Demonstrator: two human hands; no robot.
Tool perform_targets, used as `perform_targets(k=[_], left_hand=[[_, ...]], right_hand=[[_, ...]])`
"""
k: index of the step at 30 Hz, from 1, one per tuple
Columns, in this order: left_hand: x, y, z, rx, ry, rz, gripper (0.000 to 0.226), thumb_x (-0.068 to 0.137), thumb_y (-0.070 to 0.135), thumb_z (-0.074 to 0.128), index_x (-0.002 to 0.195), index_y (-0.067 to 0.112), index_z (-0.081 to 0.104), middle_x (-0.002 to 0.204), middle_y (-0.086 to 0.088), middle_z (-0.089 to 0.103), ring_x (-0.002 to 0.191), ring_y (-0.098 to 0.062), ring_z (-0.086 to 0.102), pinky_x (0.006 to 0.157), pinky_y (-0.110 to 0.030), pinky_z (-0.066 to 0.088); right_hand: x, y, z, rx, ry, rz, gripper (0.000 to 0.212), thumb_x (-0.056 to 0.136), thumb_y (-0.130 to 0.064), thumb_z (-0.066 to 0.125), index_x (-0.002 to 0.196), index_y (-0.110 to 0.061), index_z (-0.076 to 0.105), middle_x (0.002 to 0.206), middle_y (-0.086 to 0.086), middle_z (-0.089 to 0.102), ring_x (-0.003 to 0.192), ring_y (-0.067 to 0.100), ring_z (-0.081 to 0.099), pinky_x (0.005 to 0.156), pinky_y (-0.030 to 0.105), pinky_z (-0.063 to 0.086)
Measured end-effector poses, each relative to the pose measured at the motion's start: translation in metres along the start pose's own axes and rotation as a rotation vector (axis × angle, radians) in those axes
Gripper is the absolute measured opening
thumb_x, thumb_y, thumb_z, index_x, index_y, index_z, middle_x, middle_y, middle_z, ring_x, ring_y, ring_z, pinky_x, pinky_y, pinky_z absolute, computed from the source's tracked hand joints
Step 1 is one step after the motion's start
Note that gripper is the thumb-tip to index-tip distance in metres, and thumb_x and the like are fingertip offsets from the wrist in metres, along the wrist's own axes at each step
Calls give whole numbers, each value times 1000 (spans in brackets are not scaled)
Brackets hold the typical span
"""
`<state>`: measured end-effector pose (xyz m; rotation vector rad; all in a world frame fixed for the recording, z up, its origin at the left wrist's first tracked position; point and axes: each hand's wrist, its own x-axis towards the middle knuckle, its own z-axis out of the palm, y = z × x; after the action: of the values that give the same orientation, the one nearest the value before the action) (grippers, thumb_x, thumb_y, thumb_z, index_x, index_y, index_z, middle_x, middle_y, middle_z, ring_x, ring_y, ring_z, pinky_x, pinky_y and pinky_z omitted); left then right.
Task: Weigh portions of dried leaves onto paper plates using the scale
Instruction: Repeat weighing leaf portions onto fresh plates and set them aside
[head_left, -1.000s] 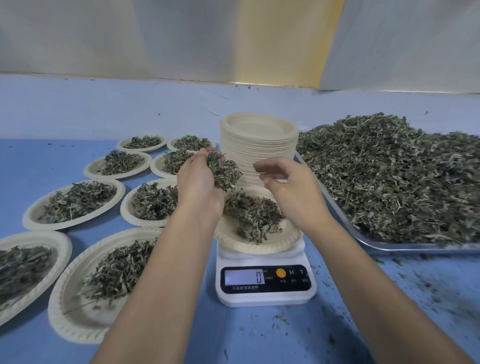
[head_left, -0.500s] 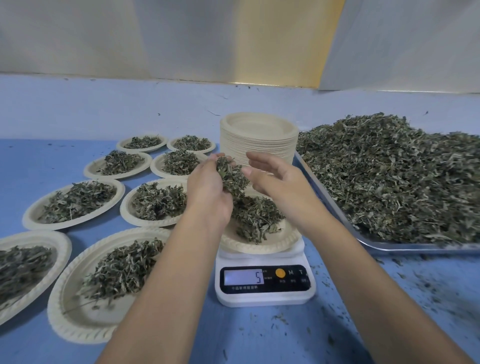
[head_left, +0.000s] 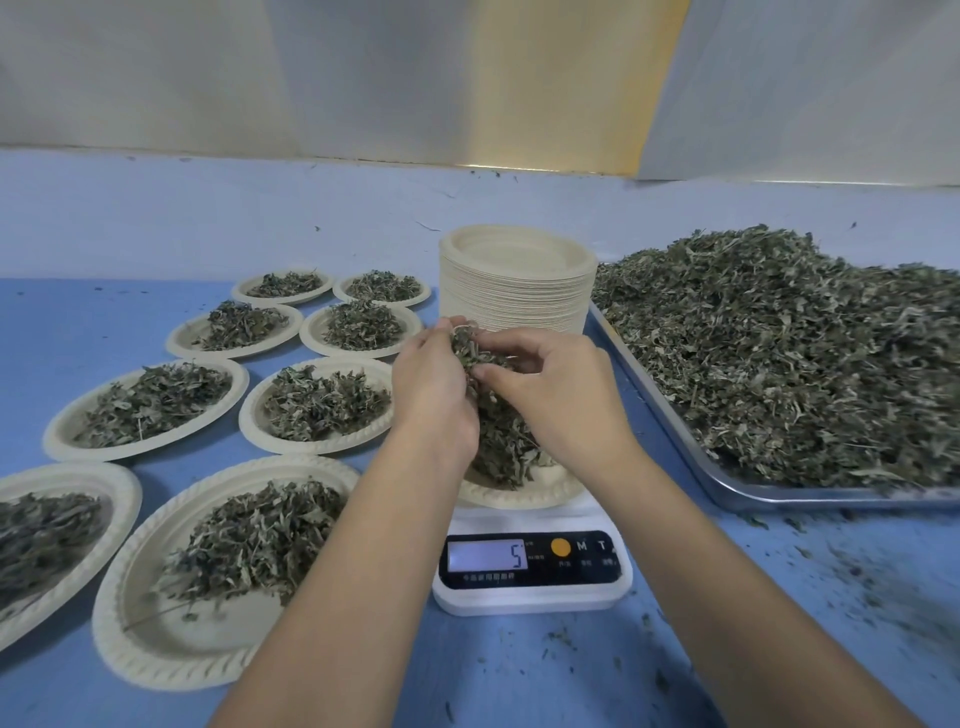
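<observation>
Directly above the scale (head_left: 530, 600): both hands, close together over the plate (head_left: 498, 499) on its platform. Left hand (head_left: 431, 400) curled round a clump (head_left: 470, 348) of dried leaves, palm turned rightward. Right hand (head_left: 558, 400) pinching into the same clump from the other side, thumb and fingertips closed on it.

Clump upright between the two, long axis roughly vertical. Upper end at the fingertips, toward the far side of the scale; lower end trailing down toward the portion lying on the plate. Touching that portion or not: cannot tell. Neither hand nearer, both in contact with the clump.

Reads 5 on the display (head_left: 488, 555) at the scale's near face. Target unknown. Probably a matter of loosening the fingers to shed leaves straight down, with the plate right beneath and no sideways reach called for.

Just right of the scale: tray (head_left: 737, 493) bearing the heap (head_left: 779, 353). Behind the scale: stack (head_left: 517, 280) of unused plates. Left of the scale: filled plates (head_left: 311, 405), in two rows running near to far.
</observation>
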<state>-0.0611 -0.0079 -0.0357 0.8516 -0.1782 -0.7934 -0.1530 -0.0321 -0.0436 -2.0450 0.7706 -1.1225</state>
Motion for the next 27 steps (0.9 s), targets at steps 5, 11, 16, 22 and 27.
perform_targets(k=[5, 11, 16, 22, 27], left_hand=[[2, 5, -5, -43, 20, -23, 20, 101, 8, 39, 89, 6, 55, 69, -5, 57, 56, -12, 55, 54, -23, 50], [8, 17, -11, -84, 60, -22, 23, 101, 8, 40, 84, 7, 56, 67, -3, 57, 61, -12, 56, 66, -22, 54], [7, 19, -12, -81, 69, -18, 23, 99, 7, 41, 82, 7, 57, 66, -3, 58, 60, -12, 57, 66, -22, 55], [6, 17, -11, -69, 51, -44, 19, 99, 7, 41, 91, 7, 57, 68, -2, 58, 58, -10, 56, 68, -22, 55], [3, 17, -10, -54, 45, -48, 18, 100, 8, 41, 92, 7, 58, 70, -3, 59, 60, -11, 57, 72, -24, 55]], right_hand=[[7, 4, -8, 118, 16, 63, 19, 78, -14, 76, 81, -32, 73, 71, -14, 71, 71, -1, 66, 73, 20, 53], [13, 12, -21, 124, -9, 141, 13, 78, -15, 76, 87, -25, 75, 81, -2, 74, 78, 11, 70, 83, 36, 57], [9, 14, -24, -51, -178, 136, 4, 76, -31, 78, 76, -33, 74, 74, -17, 72, 77, -6, 65, 75, 15, 53], [12, 20, -21, -103, -88, 86, 6, 82, -33, 73, 86, -29, 74, 72, -30, 61, 76, -16, 57, 72, 5, 43], [10, 21, -17, -100, 14, 65, 20, 86, -33, 69, 103, -24, 75, 87, -26, 66, 88, -8, 60, 88, 20, 49]])
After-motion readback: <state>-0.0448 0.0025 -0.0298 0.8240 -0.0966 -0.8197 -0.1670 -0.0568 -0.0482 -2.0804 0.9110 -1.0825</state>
